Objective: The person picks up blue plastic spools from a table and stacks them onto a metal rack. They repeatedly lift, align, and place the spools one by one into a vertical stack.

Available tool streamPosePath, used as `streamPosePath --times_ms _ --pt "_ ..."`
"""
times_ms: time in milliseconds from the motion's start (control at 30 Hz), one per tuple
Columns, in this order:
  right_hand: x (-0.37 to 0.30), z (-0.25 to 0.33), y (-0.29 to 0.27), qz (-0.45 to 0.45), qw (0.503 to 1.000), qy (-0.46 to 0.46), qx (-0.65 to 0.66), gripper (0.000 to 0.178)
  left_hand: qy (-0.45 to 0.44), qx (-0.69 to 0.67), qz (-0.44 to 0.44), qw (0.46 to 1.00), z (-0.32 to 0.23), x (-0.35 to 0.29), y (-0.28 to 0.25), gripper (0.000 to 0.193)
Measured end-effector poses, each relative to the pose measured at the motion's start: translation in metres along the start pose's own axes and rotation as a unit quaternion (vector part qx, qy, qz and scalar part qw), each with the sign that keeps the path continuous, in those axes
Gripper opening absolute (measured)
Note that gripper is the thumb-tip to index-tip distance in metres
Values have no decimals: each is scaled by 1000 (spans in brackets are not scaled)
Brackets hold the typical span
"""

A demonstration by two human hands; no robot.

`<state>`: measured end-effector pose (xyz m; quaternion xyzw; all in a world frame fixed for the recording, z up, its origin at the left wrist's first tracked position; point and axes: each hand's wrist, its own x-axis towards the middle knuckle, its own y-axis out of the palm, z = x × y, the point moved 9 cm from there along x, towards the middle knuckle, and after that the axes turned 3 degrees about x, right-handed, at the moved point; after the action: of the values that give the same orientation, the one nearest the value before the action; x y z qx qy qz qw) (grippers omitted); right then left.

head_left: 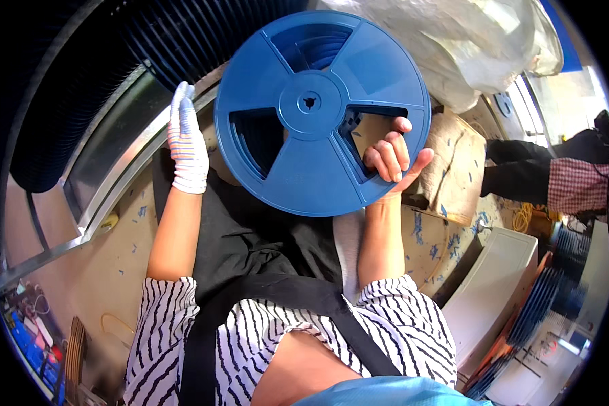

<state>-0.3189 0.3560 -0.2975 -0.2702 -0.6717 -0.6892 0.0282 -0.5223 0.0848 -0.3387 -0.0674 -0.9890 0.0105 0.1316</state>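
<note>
A large blue plastic reel faces up in front of me, with wedge-shaped windows and a small keyed hole at its hub. Through its openings more blue rims show; I cannot tell whether they belong to other reels stacked beneath. My right hand is bare and grips the reel at its lower right, fingers hooked through a window and thumb at the outer rim. To the left of the reel, my left hand wears a white striped glove. Its fingers are stretched straight up, holding nothing, a small gap from the rim.
Rows of dark reels sit in a metal rack at upper left. A cardboard box and translucent plastic sheeting lie at right and upper right. Another person's legs are at far right, above a white case. Blue scraps litter the floor.
</note>
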Motion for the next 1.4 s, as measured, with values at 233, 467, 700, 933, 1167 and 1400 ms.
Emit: streamPosePath --times_ms 233,467,700,933,1167,1400 --pt "1 13 -1 4 997 -42 71 52 48 42 -11 998 -25 -8 7 42" --pt "4 11 -4 -26 998 -46 35 47 63 84 -9 994 -35 -13 1 36" --pt "-2 9 -3 16 1000 -2 18 56 107 158 26 981 -48 -32 18 30" --pt "-5 -31 10 -10 975 54 -216 63 -55 188 233 953 -22 -89 111 99" --pt "-16 -49 12 -149 877 125 -439 68 -266 -267 195 906 -5 -102 105 87" --pt "-25 21 4 -118 973 -29 -196 38 -336 -600 305 659 -52 -114 87 75"
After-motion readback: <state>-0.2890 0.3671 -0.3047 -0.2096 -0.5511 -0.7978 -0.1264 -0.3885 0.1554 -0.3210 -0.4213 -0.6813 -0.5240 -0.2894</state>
